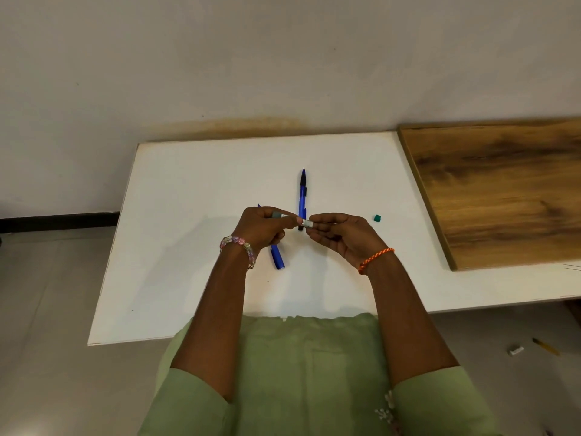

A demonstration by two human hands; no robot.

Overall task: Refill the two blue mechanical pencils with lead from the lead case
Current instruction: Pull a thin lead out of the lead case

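Holding the lead case (280,215) between them above the white table (195,190), the left hand (262,228) grips its grey body while the right hand (338,232) pinches its pale end. One blue mechanical pencil (302,196) lies just beyond the case, tip pointing away; the second pencil (276,258) lies under the left hand. A small green cap (377,218) sits right of the case, and a wooden board (503,190) lies farther right.

Left pencil (276,256) mostly hidden under left hand (262,226). Far pencil (302,196) end covered by fingers. Lead case (294,219) largely wrapped by both hands; leads too small to tell.
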